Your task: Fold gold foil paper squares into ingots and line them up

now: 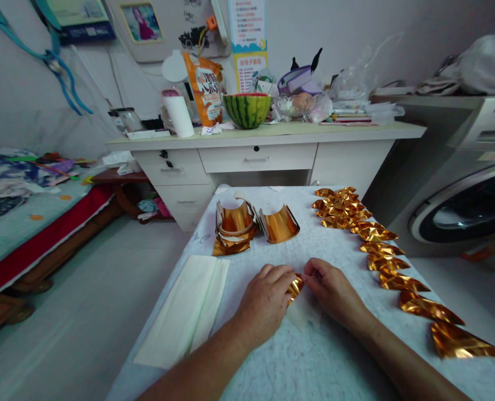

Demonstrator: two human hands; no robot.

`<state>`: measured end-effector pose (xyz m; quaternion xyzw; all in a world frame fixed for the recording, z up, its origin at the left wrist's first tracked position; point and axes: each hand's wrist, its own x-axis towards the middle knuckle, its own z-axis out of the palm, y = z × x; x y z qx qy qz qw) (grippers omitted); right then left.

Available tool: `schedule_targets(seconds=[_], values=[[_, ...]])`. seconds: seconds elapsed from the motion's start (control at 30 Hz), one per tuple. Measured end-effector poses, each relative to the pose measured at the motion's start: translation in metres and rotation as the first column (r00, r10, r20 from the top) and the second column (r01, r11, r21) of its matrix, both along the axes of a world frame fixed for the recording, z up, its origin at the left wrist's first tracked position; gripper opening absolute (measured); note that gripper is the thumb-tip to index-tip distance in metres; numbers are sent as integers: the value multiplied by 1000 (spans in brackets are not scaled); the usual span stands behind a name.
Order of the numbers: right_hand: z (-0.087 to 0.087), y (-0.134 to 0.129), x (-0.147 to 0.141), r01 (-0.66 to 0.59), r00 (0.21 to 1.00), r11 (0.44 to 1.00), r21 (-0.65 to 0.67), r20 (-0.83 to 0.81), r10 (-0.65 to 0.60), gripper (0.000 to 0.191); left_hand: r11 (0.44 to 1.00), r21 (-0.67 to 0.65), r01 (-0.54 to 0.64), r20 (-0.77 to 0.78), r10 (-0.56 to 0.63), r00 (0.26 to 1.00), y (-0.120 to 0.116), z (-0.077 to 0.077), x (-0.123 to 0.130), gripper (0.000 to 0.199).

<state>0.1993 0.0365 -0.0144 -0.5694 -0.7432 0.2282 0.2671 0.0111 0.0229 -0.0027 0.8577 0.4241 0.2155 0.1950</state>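
Note:
Between my two hands is a small folded piece of gold foil paper (295, 288), low over the white table cover. My left hand (268, 301) closes around it from the left, with its fingers over the top. At the upper right end, my right hand (333, 289) pinches it with thumb and finger. Beyond my hands stand two curled stacks of gold foil sheets, one on the left (235, 221) and one on the right (279, 224). Along the table's right side runs a row of folded gold foil pieces (383, 263), bunched at the far end.
A stack of pale paper sheets (184, 306) lies at the table's left side. Past the far edge stands a white desk (258, 159) holding a half watermelon (247, 111) and an orange pouch (205, 92). A washing machine (473, 178) is on the right, a bed (42, 217) on the left.

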Motion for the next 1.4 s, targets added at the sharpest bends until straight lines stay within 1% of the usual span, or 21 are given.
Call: schedule_targets(seconds=[0.07,0.17,0.27,0.37,0.47,0.7,0.83,0.9,1.03,1.17,1.27,1.33,1.4], values=[[-1,1,-1,13,1000,1000,14,-13,-13,15,1000,29,-8,-16,8,1000,3,-4,-1,41],[-4,2,-4,26,998,998,53,59,-29,15,997,75,3,-107,5,994,6,-11,0,42],[-8,3,-5,39,993,996,78,109,-47,13,992,129,2,-206,24,978,7,-19,2,37],[-11,5,-6,69,973,992,106,213,-90,15,987,162,7,-263,37,964,5,-22,3,33],[-13,5,-8,99,935,988,122,328,-134,17,987,160,5,-293,42,955,3,-22,4,32],[-11,7,-14,163,882,976,141,423,-209,18,991,130,14,-315,28,949,2,-14,3,34],[-11,7,-17,210,864,965,154,432,-257,11,989,146,-3,-325,51,944,0,-14,5,34],[-12,7,-17,221,865,962,160,423,-269,11,987,158,-11,-326,63,943,0,-15,5,33],[-15,6,-11,209,875,964,167,408,-260,25,988,153,-11,-327,61,943,0,-14,6,32],[-20,5,0,196,873,962,187,414,-259,36,995,95,-14,-300,42,953,2,-14,4,34],[-23,4,8,187,884,964,188,397,-248,40,999,32,-29,-235,36,971,5,-13,1,36],[-22,4,12,190,897,965,182,367,-246,43,999,-13,-38,-177,35,984,6,-11,-1,38],[-17,2,13,185,923,964,191,303,-237,42,998,-51,-37,-126,31,992,7,-10,-4,39]])
